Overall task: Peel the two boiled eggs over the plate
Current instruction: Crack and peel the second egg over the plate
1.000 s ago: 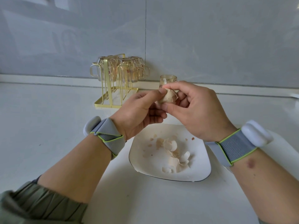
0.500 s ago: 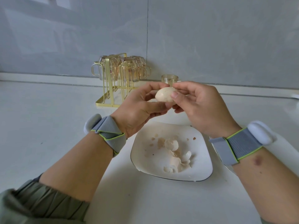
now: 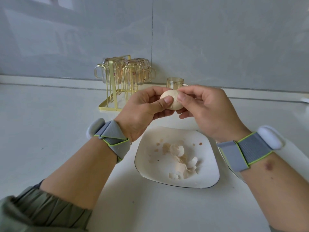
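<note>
Above the plate's (image 3: 145,166) far edge, the left hand (image 3: 142,113) and right hand (image 3: 209,111) pinch one egg (image 3: 173,101) between them, thumbs pressed on its shell. Shell pieces (image 3: 180,158) lie on the plate, toward its right side, on the counter (image 3: 50,131).

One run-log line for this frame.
hands: left and right gripping egg | plate: shell pieces | egg above plate
</note>
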{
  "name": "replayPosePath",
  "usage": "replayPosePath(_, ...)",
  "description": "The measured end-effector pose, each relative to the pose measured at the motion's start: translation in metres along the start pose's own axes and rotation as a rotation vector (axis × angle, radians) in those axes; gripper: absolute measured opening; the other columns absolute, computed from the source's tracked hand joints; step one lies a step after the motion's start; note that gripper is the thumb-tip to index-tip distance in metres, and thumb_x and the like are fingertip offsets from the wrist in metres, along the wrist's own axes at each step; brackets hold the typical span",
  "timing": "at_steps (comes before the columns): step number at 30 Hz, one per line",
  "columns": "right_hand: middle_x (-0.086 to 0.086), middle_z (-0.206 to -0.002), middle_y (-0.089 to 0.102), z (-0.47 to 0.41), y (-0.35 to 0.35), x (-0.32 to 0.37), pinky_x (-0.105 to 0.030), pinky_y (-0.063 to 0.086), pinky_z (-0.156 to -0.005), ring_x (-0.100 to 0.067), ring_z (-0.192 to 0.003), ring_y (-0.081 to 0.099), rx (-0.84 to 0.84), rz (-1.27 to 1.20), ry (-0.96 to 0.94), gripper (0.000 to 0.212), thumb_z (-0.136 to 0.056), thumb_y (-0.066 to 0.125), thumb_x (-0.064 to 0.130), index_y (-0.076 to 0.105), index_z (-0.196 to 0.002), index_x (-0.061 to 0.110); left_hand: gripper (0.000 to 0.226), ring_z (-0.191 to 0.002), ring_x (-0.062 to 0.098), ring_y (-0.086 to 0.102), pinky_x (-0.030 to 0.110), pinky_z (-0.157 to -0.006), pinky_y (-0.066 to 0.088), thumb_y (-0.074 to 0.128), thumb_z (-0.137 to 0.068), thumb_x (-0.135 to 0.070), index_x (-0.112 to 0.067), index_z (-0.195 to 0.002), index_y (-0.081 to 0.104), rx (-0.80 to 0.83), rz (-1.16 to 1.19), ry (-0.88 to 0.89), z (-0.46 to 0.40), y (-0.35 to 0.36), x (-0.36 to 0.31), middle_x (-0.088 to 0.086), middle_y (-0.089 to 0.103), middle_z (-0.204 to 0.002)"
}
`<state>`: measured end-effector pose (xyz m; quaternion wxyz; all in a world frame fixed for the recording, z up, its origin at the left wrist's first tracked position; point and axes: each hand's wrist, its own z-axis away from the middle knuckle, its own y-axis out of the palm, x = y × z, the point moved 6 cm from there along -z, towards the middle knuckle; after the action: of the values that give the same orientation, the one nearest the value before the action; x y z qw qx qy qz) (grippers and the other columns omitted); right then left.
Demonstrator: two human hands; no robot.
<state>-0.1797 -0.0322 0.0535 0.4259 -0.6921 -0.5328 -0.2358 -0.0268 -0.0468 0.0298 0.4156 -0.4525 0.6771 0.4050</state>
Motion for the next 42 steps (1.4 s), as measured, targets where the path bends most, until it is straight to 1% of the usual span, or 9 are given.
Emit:
replayPosePath(4,-0.004,-0.090,0.076,0.000,-0.003,0.003,-0.044,0.062,-0.073,-0.020,-0.069,0.074,-0.027,0.017,-0.052,0.010,-0.094,0.066,0.018,0.072,-0.102,0.019,0.030,-0.085,0.024,0.065,0.031,-0.079,0.057,0.058,-0.091,-0.008,0.003,-0.120,0.059,0.042,0.050,-0.055,0.001,0.004,0.000,0.018,0.066,-0.103)
replayPosePath(9,-0.001,-0.095,0.075,0.001,0.000,0.002,-0.043,0.062,-0.075,-0.016,-0.070,0.075,0.021,0.038,-0.053,0.013,-0.091,0.071,0.019,0.070,-0.103,0.021,0.023,-0.070,0.022,0.061,0.027,-0.066,0.054,0.057,-0.094,-0.013,0.001,-0.111,0.060,0.005,0.037,-0.068,0.001,0.003,0.003,0.015,0.064,-0.087)
replayPosePath(13,-0.007,-0.092,0.073,0.000,0.001,0.001,-0.045,0.063,-0.070,-0.021,-0.069,0.074,0.013,-0.035,-0.028,0.010,-0.093,0.068,0.022,0.071,-0.101,0.020,0.026,-0.077,0.026,0.058,0.027,-0.070,0.054,0.058,-0.088,-0.007,0.004,-0.111,0.059,0.027,0.013,-0.004,0.001,0.003,0.000,0.019,0.062,-0.095)
replayPosePath(17,0.003,-0.087,0.073,-0.001,-0.002,0.001,-0.035,0.062,-0.064,-0.016,-0.062,0.072,-0.015,0.015,-0.053,0.006,-0.091,0.070,0.022,0.070,-0.097,0.021,0.036,-0.083,0.023,0.063,0.029,-0.077,0.056,0.063,-0.077,-0.008,0.002,-0.112,0.059,0.084,0.053,-0.019,0.002,0.005,-0.001,0.016,0.064,-0.097)
replayPosePath(20,0.004,-0.086,0.073,-0.001,-0.004,0.001,-0.028,0.059,-0.061,-0.013,-0.061,0.072,-0.047,0.051,-0.079,0.007,-0.091,0.069,0.022,0.069,-0.098,0.021,0.032,-0.083,0.026,0.065,0.033,-0.079,0.057,0.064,-0.081,-0.009,-0.004,-0.112,0.060,0.084,0.117,-0.082,0.001,0.005,0.003,0.015,0.066,-0.097)
replayPosePath(24,0.003,-0.091,0.071,-0.001,-0.003,-0.001,-0.039,0.062,-0.069,-0.015,-0.064,0.074,-0.031,0.064,-0.069,0.009,-0.092,0.068,0.021,0.067,-0.101,0.020,0.015,-0.074,0.026,0.065,0.033,-0.073,0.057,0.061,-0.092,-0.011,-0.005,-0.105,0.062,0.029,0.126,-0.147,0.001,0.002,0.008,0.016,0.067,-0.089)
replayPosePath(27,0.002,-0.093,0.069,-0.001,0.000,-0.003,-0.048,0.062,-0.074,-0.019,-0.069,0.074,-0.006,0.036,-0.031,0.011,-0.093,0.067,0.024,0.067,-0.102,0.019,0.018,-0.071,0.021,0.063,0.029,-0.068,0.056,0.064,-0.088,-0.008,-0.004,-0.105,0.061,0.001,0.054,-0.082,0.000,-0.002,0.005,0.013,0.066,-0.085)
replayPosePath(32,-0.003,-0.089,0.071,-0.002,0.001,-0.012,-0.046,0.063,-0.068,-0.020,-0.067,0.074,-0.017,0.032,0.076,0.024,-0.091,0.067,0.040,0.071,-0.096,0.017,0.045,-0.079,0.021,0.061,0.027,-0.071,0.053,0.074,-0.068,-0.019,-0.003,-0.108,0.064,0.025,-0.127,0.000,0.001,0.001,0.002,0.013,0.066,-0.093)
replayPosePath(42,-0.001,-0.066,0.073,-0.002,-0.002,-0.014,-0.039,0.061,-0.060,-0.017,-0.055,0.070,-0.010,0.072,0.085,0.022,-0.088,0.069,0.041,0.072,-0.086,0.019,0.049,-0.088,0.026,0.064,0.037,-0.083,0.054,0.077,-0.064,-0.018,-0.006,-0.110,0.067,0.030,-0.180,0.042,-0.001,0.000,0.002,0.013,0.070,-0.102)
